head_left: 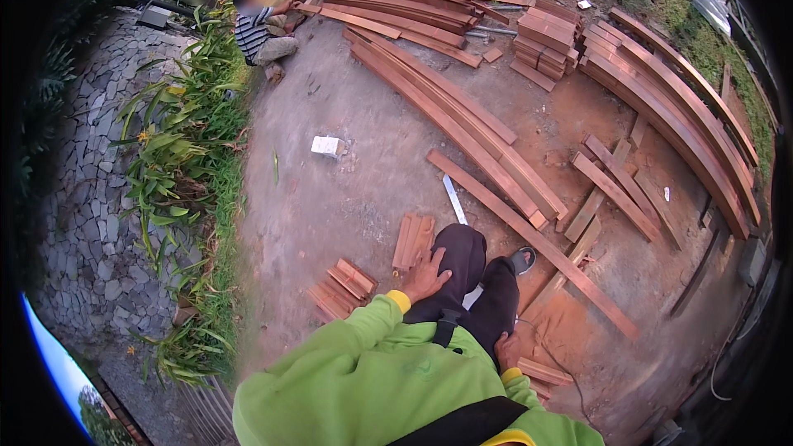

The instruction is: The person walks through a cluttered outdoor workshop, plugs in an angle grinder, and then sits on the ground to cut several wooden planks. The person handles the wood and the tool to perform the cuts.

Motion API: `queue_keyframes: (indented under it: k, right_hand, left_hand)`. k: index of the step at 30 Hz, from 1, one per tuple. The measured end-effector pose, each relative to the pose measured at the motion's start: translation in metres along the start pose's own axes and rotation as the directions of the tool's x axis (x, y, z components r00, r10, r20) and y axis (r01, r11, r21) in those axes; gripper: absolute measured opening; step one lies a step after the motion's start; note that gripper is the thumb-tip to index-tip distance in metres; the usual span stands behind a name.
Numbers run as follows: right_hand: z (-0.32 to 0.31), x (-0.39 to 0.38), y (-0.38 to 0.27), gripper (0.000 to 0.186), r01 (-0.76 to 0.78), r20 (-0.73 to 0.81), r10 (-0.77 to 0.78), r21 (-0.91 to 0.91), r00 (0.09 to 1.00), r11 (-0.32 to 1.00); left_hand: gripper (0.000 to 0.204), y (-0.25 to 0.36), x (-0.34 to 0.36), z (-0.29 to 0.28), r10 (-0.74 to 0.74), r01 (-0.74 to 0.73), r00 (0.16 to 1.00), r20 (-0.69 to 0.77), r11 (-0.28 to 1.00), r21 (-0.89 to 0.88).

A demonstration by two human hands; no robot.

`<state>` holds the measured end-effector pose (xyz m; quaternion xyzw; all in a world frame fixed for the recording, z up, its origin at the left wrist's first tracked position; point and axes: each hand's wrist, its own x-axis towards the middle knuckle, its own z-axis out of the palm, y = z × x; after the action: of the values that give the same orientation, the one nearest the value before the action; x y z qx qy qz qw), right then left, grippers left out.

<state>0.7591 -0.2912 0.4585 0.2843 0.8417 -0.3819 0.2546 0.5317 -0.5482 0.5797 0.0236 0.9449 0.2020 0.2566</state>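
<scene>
My left hand [425, 275] lies on my left thigh, its fingers spread and holding nothing. Beside it on the ground are two small groups of short reddish-brown wood pieces, one near my knee [413, 241] and one closer to my sleeve [343, 287]. My right hand [505, 352] hangs low beside my right leg, close to some short wood pieces [543, 372] and a thin dark cable [572, 366]. Its fingers are mostly hidden. A long plank [537, 244] runs diagonally past my right foot [523, 260]. A white flat strip [454, 200] extends beyond my knee.
Long planks [462, 128] lie ahead, with a block of stacked boards [545, 41] and a long pile [669, 111] at right. Loose offcuts [615, 194] lie nearer. A white box-like block [328, 146] sits left. Another person [263, 37] crouches by the plants [178, 173].
</scene>
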Motion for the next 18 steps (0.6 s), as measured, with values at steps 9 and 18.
queue_keyframes:
  k: [9, 18]
  right_hand:
    - [-0.052, 0.002, -0.050, 0.021, -0.163, -0.083, 0.171, 0.091, 0.982, 0.982]
    - [-0.096, -0.009, -0.091, 0.014, -0.125, -0.016, 0.126, 0.063, 0.992, 0.990]
  left_hand:
    - [0.036, -0.037, 0.039, 0.038, -0.167, 0.100, 0.901, 0.399, 0.978, 0.184]
    - [0.031, -0.036, 0.046, -0.034, 0.110, -0.090, 0.826, 0.552, 0.994, -0.064]
